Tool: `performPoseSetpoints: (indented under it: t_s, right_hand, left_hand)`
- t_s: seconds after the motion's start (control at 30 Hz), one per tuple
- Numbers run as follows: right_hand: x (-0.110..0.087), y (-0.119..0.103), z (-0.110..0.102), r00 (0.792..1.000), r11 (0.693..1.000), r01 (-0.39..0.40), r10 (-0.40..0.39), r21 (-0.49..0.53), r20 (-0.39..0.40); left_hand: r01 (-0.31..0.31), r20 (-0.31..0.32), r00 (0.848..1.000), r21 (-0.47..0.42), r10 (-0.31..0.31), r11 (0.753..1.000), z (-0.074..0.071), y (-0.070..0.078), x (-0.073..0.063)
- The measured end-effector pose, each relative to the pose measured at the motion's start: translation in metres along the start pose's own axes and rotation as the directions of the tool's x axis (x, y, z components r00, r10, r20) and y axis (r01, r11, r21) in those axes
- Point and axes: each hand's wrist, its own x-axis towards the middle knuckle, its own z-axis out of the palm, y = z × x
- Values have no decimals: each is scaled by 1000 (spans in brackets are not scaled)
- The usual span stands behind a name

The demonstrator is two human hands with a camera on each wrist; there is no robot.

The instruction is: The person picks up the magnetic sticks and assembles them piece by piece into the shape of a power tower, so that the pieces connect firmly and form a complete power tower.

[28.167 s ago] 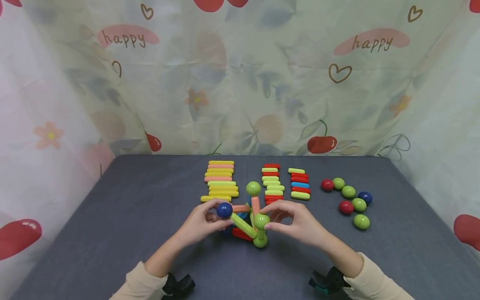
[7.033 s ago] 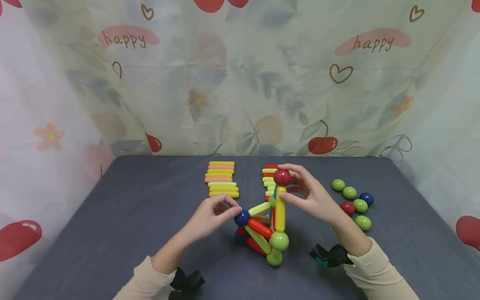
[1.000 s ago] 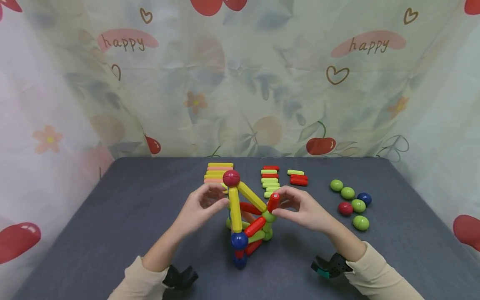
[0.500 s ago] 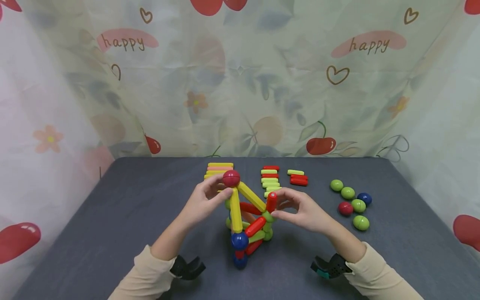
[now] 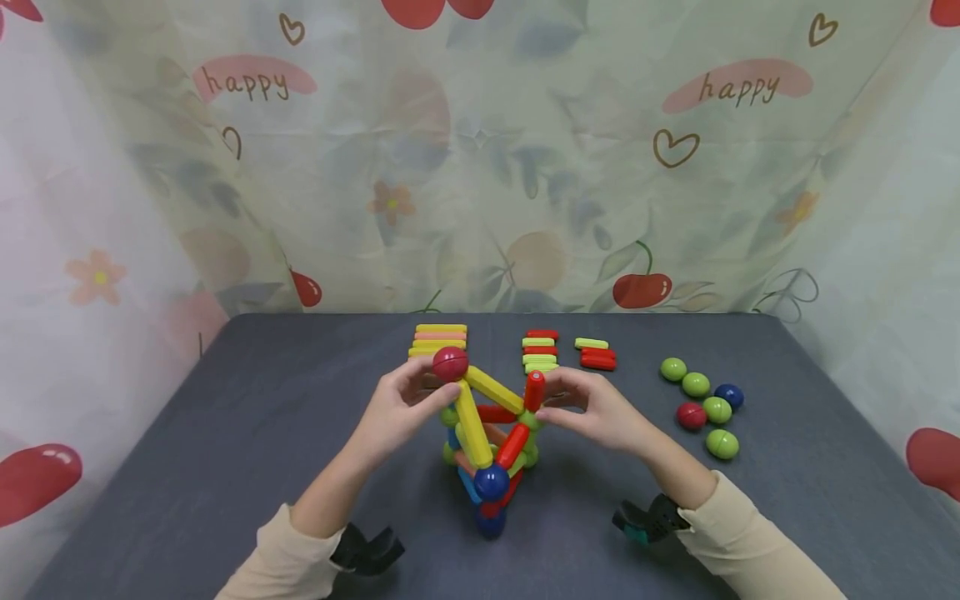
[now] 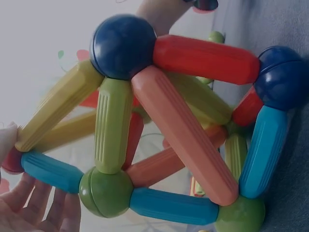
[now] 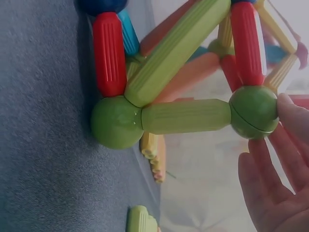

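Curtain (image 5: pixel 480 208) printed with hearts and cherries covers the far side as I look in through the cameras. In front of it I have a dark table (image 5: pixel 225 467), and at its middle, toward the near side, is the frame (image 5: pixel 470 425) of rods and balls, a blue ball (image 5: pixel 491 482) facing me. I see both hands on it, apart from each other: the left hand (image 5: pixel 401 408) pinches the red ball (image 5: pixel 451 364) at the peak, and the right hand (image 5: pixel 592 408) grips the green ball (image 7: pixel 254 112) at the right corner, a red rod (image 5: pixel 534 392) rising from it. Farther back I count three groups of loose rods: left group (image 5: pixel 441 337) yellow and pink, middle group (image 5: pixel 540 351) and right group (image 5: pixel 597 354) red and lime. Far right lie six loose balls (image 5: pixel 696 384).
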Motion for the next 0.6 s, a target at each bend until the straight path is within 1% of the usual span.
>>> performPoseSetpoints:
  t_s: [0.13,0.2,0.27,0.33,0.4,0.43,0.5,0.53,0.6]
  right_hand:
    - [5,6,-3,1000,998,-1,0,56,30]
    - [6,11,-8,1000,996,-19,17,86,27]
    - [7,18,-16,999,992,-52,53,113,-3]
    - [8,25,-26,989,987,-120,127,105,-73]
    - [9,34,-36,963,975,-209,218,73,-156]
    - [10,39,-40,945,965,-259,263,49,-195]
    - [13,49,-47,900,932,-363,353,5,-256]
    - [14,53,-50,881,914,-405,385,-19,-277]
    - [16,62,-54,850,882,-467,429,-61,-304]
  left_hand:
    - [-14,-19,1000,-20,14,1000,1,1,-4]
    - [-26,-24,999,-30,26,999,1,2,-6]
    - [-35,-27,999,-34,34,999,0,2,-8]
    - [-36,-30,999,-36,35,999,0,2,-9]
    - [-31,-32,999,-37,30,999,0,2,-11]
    - [-29,-33,999,-37,27,999,0,2,-11]
    - [-23,-36,999,-36,22,999,1,1,-11]
    - [-21,-38,999,-36,19,999,1,1,-11]
    - [-16,-40,999,-38,14,999,1,0,-11]
